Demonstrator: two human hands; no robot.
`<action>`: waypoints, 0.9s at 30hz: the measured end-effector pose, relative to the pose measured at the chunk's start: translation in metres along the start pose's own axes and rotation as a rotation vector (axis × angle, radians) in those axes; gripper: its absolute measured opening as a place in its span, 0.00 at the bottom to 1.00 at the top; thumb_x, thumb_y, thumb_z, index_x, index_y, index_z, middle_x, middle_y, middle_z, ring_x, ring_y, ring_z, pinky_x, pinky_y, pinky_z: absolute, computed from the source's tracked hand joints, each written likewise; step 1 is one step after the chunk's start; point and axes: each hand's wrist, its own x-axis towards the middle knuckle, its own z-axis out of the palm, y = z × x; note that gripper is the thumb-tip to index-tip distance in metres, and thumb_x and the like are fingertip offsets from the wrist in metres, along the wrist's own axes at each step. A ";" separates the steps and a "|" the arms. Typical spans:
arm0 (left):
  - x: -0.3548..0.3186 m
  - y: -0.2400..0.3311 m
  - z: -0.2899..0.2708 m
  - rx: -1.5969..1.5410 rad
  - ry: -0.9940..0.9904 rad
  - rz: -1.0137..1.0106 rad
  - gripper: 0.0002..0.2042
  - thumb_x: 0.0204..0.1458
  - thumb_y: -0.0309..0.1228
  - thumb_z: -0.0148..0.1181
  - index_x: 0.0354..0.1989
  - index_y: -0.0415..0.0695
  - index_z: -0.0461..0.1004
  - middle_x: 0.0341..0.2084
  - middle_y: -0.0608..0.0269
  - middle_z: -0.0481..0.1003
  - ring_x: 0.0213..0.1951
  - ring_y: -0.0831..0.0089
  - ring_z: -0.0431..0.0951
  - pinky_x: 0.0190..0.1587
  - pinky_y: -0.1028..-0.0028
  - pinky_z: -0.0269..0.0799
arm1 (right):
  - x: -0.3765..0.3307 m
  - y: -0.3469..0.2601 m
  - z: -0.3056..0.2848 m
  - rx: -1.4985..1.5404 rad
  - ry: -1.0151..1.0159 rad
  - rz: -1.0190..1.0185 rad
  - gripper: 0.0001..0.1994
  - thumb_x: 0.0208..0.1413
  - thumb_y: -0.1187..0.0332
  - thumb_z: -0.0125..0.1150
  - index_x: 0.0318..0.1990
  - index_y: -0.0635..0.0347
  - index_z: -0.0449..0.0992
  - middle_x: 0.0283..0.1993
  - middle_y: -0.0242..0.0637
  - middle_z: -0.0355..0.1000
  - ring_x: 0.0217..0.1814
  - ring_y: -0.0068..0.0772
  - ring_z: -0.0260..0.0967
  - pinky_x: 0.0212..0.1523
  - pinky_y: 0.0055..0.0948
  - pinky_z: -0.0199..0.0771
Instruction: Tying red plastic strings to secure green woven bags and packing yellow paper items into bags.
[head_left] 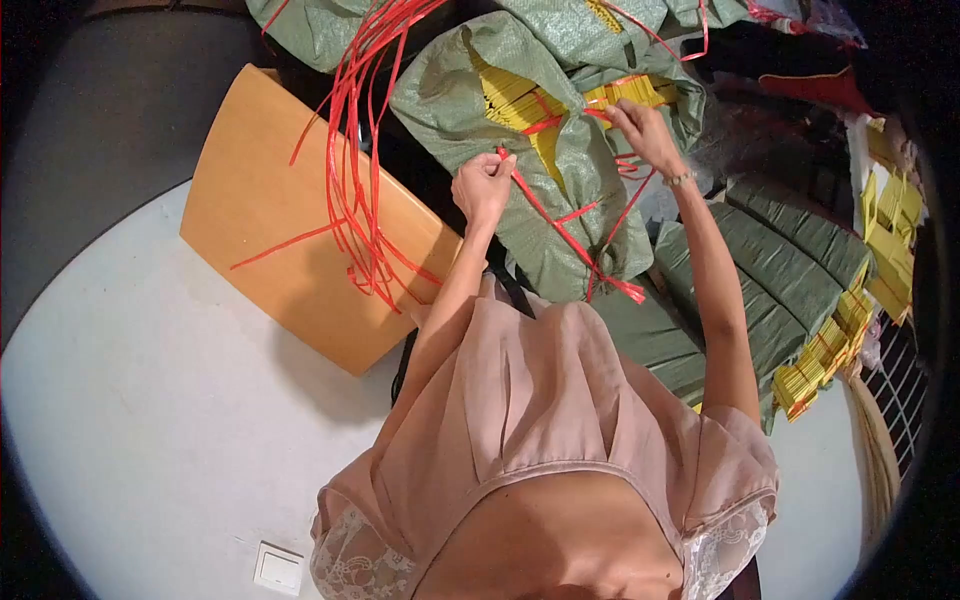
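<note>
In front of me an open green woven sack [435, 95] holds bundles of yellow paper slips [510, 98]. My left hand [484, 186], fingers pinched together, grips a red plastic strap [545, 210] at the sack's near side. From there the strap runs down toward the lower right over the sack. Farther right, my right hand [641, 130] is closed on a red strap end [596, 113] beside the yellow bundles. Whether both hands hold one and the same strap I cannot tell.
Many loose red straps [350, 110] hang over a tan wooden board [290, 200] at left. More green sacks [770, 250] and yellow bundles [825, 360] lie to the right, near a wire rack [897, 370]. A light switch [279, 568] is at lower left.
</note>
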 end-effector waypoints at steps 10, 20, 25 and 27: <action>-0.006 0.092 0.009 0.224 0.191 0.597 0.22 0.40 0.51 0.63 0.19 0.42 0.70 0.18 0.56 0.73 0.24 0.54 0.74 0.27 0.60 0.68 | -0.015 -0.041 0.000 0.134 0.138 0.058 0.19 0.57 0.57 0.49 0.26 0.67 0.69 0.18 0.46 0.63 0.20 0.36 0.63 0.25 0.36 0.61; 0.008 0.075 0.015 0.128 0.048 0.451 0.16 0.46 0.39 0.58 0.15 0.41 0.67 0.13 0.53 0.71 0.20 0.50 0.72 0.24 0.57 0.63 | -0.012 -0.041 0.026 0.204 0.384 0.171 0.19 0.56 0.58 0.50 0.23 0.66 0.69 0.16 0.43 0.63 0.18 0.33 0.61 0.22 0.34 0.59; 0.025 0.056 0.011 0.126 0.057 0.433 0.19 0.46 0.43 0.59 0.15 0.40 0.68 0.12 0.57 0.70 0.18 0.55 0.71 0.23 0.61 0.63 | -0.033 -0.065 0.037 0.233 0.318 0.202 0.19 0.57 0.58 0.49 0.23 0.66 0.69 0.18 0.48 0.65 0.21 0.45 0.66 0.23 0.38 0.61; 0.030 0.055 0.010 0.079 0.042 0.414 0.18 0.45 0.44 0.59 0.17 0.40 0.70 0.12 0.58 0.71 0.19 0.57 0.72 0.25 0.62 0.65 | -0.058 -0.080 0.056 0.257 0.341 0.169 0.17 0.58 0.59 0.47 0.25 0.66 0.67 0.20 0.51 0.66 0.24 0.51 0.67 0.25 0.40 0.62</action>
